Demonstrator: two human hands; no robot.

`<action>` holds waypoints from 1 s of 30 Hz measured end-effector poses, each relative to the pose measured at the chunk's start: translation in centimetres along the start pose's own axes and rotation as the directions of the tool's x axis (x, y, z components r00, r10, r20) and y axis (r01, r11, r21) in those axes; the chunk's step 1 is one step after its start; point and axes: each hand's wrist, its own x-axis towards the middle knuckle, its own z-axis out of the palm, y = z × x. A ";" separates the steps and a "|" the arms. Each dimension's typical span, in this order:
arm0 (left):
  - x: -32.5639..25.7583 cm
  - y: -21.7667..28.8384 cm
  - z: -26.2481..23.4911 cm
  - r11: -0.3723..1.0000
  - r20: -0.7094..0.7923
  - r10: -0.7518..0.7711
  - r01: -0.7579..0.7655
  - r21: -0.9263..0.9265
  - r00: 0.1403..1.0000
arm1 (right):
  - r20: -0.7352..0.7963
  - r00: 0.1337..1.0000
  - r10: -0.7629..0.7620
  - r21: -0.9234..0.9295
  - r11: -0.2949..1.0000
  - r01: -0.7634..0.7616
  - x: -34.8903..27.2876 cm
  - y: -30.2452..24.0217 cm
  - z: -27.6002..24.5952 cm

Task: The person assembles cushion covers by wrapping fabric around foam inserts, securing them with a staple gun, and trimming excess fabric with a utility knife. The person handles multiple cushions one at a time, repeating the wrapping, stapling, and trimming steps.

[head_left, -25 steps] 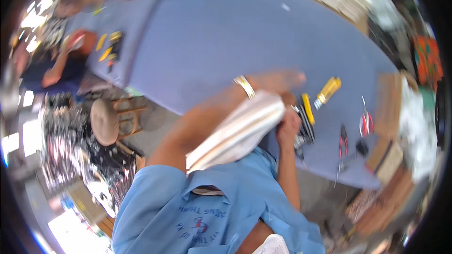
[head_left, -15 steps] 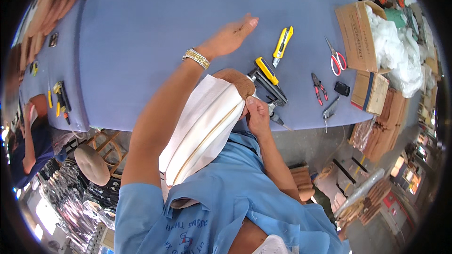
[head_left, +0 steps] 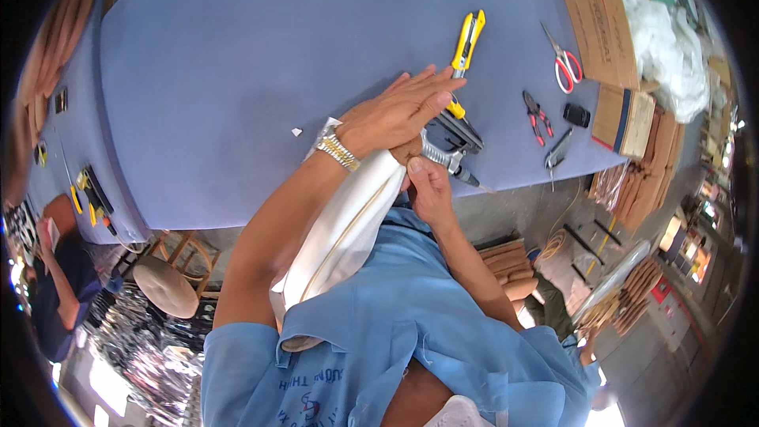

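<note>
A long white cloth-covered piece (head_left: pixel 341 225), cushion-like, with a tan line running along it and brown fabric (head_left: pixel 405 150) at its far end, leans from my body up to the table edge. My left hand (head_left: pixel 403 113) lies over the far end with fingers stretched out flat, pointing right. Thumb against fingers, my right hand (head_left: pixel 429 186) pinches the brown edge. Just right of the piece lies a grey-and-black tool with a metal body (head_left: pixel 447 154), partly hidden. A yellow utility knife (head_left: pixel 468 38) lies beyond my left fingertips, its lower end partly covered.
On the blue table (head_left: pixel 261 39) to the right are red-handled scissors (head_left: pixel 565 67), pliers (head_left: pixel 537 117), a small black object (head_left: pixel 577 115) and a grey hand tool (head_left: pixel 558 150). A carton (head_left: pixel 597 24) with clear plastic stands behind them. Another person (head_left: pixel 59 269) is at far left.
My left hand has come down from above the table onto the piece's far end. My right hand keeps its pinch. A small white scrap now shows on the table, and the view has shifted.
</note>
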 end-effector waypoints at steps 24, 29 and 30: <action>-11.9 0.7 0.2 0.981 -0.261 -0.146 0.173 0.086 0.954 | -0.075 0.982 0.175 0.184 0.970 -0.159 1.9 -2.0 4.8; -12.5 0.4 -0.7 0.989 -0.327 -0.138 0.149 0.009 0.935 | 0.099 0.990 0.104 0.086 0.990 -0.112 3.1 -2.5 5.6; -13.3 0.5 -1.3 0.986 -0.353 -0.122 0.153 0.061 0.928 | 0.107 0.991 0.076 0.016 0.997 -0.078 3.2 -3.0 6.5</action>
